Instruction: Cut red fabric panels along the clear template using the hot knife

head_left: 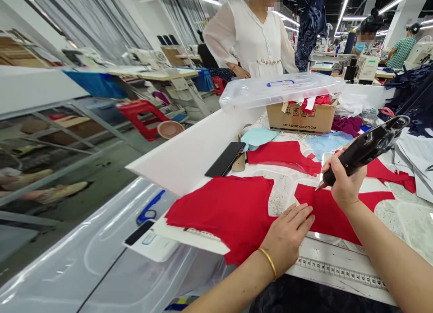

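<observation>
My right hand point(348, 186) is wrapped round a black handheld tool point(370, 144) with a pointed metal tip. The tip meets, or hovers just over, the upper edge of a cut red fabric piece point(338, 214); I cannot tell which. My left hand point(286, 234) lies flat with fingers stretched out, on that piece's left side. To its left spreads a stack of red cut fabric point(223, 204), overhanging the table edge. Farther back are another red piece point(280, 155) and a red strip point(389, 171), partly behind the tool. A tape measure point(338, 271) runs along the front edge.
A black phone point(225, 159) lies beyond the red stack. A cardboard box point(301, 119) carries a clear plastic lid point(250, 94). Papers point(416, 153) lie at the right. A white device point(152, 243) rests on a plastic bin lower left. A person in white point(257, 38) stands opposite.
</observation>
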A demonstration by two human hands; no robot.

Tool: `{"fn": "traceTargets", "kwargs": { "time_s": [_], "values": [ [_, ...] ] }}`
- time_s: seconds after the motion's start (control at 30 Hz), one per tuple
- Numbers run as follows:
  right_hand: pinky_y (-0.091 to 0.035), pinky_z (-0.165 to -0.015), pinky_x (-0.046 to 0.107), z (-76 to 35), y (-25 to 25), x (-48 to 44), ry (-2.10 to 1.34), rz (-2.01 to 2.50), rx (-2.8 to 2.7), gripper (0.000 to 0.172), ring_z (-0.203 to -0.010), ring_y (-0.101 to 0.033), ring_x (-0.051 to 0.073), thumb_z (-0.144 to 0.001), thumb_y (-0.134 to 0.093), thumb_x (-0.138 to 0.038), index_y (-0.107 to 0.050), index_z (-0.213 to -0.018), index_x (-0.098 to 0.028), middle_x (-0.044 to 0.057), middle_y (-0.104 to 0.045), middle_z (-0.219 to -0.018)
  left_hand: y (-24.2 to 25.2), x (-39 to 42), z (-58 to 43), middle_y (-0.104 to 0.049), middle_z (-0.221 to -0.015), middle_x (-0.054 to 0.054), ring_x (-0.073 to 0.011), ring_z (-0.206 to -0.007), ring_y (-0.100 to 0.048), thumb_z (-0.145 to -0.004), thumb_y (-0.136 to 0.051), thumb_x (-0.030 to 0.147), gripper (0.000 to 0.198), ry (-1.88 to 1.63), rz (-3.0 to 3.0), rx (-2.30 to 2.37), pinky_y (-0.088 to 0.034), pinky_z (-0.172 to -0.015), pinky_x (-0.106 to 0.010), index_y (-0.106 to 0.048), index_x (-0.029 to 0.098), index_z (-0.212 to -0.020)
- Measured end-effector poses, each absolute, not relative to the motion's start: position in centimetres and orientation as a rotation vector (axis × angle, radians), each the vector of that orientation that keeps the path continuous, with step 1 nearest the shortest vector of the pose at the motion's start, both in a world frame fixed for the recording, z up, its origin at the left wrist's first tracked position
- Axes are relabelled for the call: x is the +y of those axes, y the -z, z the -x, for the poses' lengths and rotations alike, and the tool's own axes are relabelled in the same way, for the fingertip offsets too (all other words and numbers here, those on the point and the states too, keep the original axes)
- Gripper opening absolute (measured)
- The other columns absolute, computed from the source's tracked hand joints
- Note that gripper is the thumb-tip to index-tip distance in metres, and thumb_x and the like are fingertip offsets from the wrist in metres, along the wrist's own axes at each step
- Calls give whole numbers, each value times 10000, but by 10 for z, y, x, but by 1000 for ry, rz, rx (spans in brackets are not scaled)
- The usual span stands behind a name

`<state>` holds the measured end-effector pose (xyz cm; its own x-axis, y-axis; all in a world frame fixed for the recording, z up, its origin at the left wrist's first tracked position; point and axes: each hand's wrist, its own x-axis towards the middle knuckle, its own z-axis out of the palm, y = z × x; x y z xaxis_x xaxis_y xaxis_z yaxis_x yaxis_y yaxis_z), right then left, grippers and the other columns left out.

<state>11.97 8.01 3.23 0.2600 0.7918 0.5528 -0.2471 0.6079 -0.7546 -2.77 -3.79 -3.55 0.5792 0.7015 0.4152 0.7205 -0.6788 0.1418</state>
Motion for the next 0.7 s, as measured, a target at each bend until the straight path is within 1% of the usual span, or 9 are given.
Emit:
{"fn": "traceTargets", "kwargs": {
  "time_s": [0.1,0.23,0.33,0.43,0.57,0.7],
  "values": [
    [-440,-396,215,-104,-34,83,-803,584,-1081,307,-425,-551,94,-820,-736,-354,-464,-927,-261,-112,-566,-612,39,-40,27,-676,-1369,-187,-284,-1367,-581,-809,-454,0,577,713,2741,-1248,-511,-1135,-499,-621,99,-1352],
    [-473,-443,223,-87,-39,86,-830,508,-1087,259,-442,-563,91,-820,-706,-322,-464,-883,-255,-108,-571,-596,40,-40,25,-663,-1390,-200,-298,-1357,-592,-808,-462,3,565,744,2685,-1243,-522,-1120,-490,-615,72,-1347],
    [-480,-456,225,-83,-39,88,-839,498,-1106,241,-445,-568,90,-818,-700,-294,-469,-875,-253,-106,-583,-596,42,-40,25,-626,-1445,-202,-305,-1395,-560,-817,-458,4,572,742,2639,-1263,-510,-1130,-489,-601,60,-1368],
    [-483,-454,233,-84,-38,91,-830,526,-1128,251,-436,-561,94,-821,-702,-304,-462,-874,-256,-108,-579,-585,46,-40,24,-626,-1448,-196,-299,-1428,-527,-825,-452,8,587,743,2613,-1301,-485,-1152,-494,-593,73,-1391],
    [-473,-438,237,-83,-36,95,-814,544,-1128,261,-415,-545,93,-831,-700,-326,-451,-878,-260,-112,-571,-586,50,-41,24,-652,-1416,-186,-293,-1403,-552,-836,-447,18,572,743,2574,-1308,-469,-1162,-479,-606,81,-1382],
    [-483,-457,235,-79,-34,96,-810,539,-1128,269,-435,-557,90,-831,-712,-344,-460,-874,-258,-110,-566,-597,50,-42,22,-675,-1387,-168,-285,-1365,-587,-850,-446,22,523,780,2528,-1296,-470,-1157,-455,-635,86,-1334]
  ]
}}
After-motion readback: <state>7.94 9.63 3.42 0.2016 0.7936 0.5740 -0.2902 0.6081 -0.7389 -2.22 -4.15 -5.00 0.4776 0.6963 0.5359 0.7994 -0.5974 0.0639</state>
